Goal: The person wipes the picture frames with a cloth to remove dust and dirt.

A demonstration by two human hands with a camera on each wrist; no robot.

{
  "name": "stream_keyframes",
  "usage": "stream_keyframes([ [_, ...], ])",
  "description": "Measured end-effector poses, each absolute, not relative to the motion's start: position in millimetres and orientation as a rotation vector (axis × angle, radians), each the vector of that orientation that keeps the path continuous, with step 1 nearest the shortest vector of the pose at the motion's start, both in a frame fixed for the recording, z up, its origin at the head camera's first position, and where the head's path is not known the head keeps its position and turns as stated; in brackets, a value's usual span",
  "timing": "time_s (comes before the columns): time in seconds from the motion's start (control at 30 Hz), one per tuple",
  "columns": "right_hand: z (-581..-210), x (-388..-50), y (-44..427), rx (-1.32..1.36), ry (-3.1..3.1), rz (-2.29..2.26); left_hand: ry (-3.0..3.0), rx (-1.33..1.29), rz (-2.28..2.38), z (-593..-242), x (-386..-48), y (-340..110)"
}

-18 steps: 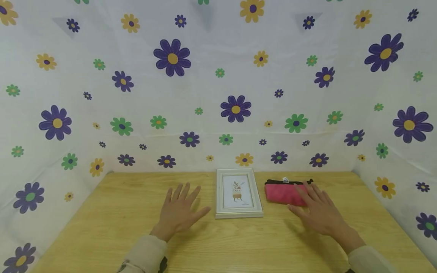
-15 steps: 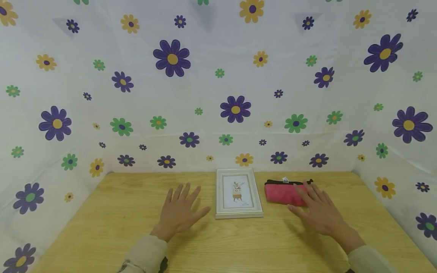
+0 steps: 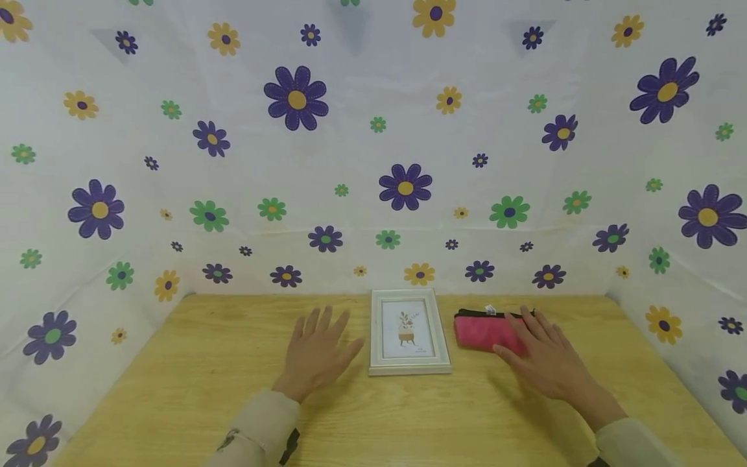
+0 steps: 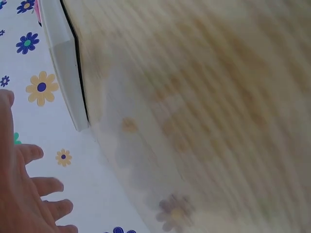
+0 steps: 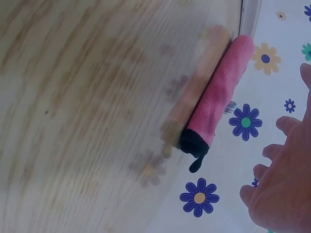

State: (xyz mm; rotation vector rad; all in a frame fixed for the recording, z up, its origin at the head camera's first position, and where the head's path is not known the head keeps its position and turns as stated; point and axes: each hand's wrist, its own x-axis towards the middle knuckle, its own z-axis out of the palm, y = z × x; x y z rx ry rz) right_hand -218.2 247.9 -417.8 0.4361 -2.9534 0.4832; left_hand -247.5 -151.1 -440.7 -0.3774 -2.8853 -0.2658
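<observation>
A white picture frame (image 3: 376,337) with a plant drawing lies on the wooden table, near its back edge. To its right is a pink zippered pouch (image 3: 487,331) with a black zip and a small white tag. My left hand (image 3: 318,355) hovers left of the frame with fingers spread, holding nothing. In the left wrist view, the frame's side (image 4: 63,63) is apart from the fingers. My right hand (image 3: 551,364), also spread, covers the pouch's right end in the head view. The right wrist view has a gap between this hand (image 5: 286,179) and the pouch (image 5: 221,90).
The pale wood tabletop (image 3: 373,421) reflects the things on it. A white cloth (image 3: 350,149) with purple, yellow and green flowers hangs behind the table and along both sides.
My left hand has moved a little to the right and forward, closer to the picture frame. The right hand has hardly moved, and the frame and pouch lie where they were.
</observation>
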Motion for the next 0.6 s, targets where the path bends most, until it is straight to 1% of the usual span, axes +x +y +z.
stream_keyframes([
  [0.37,-415,-222,246,0.418,-2.957,0.51,-2.916,-0.269,-0.209,-440,-277,-113],
  [0.6,-420,-223,249,0.428,-2.954,0.492,-2.92,-0.201,-0.235,-455,-295,-98],
])
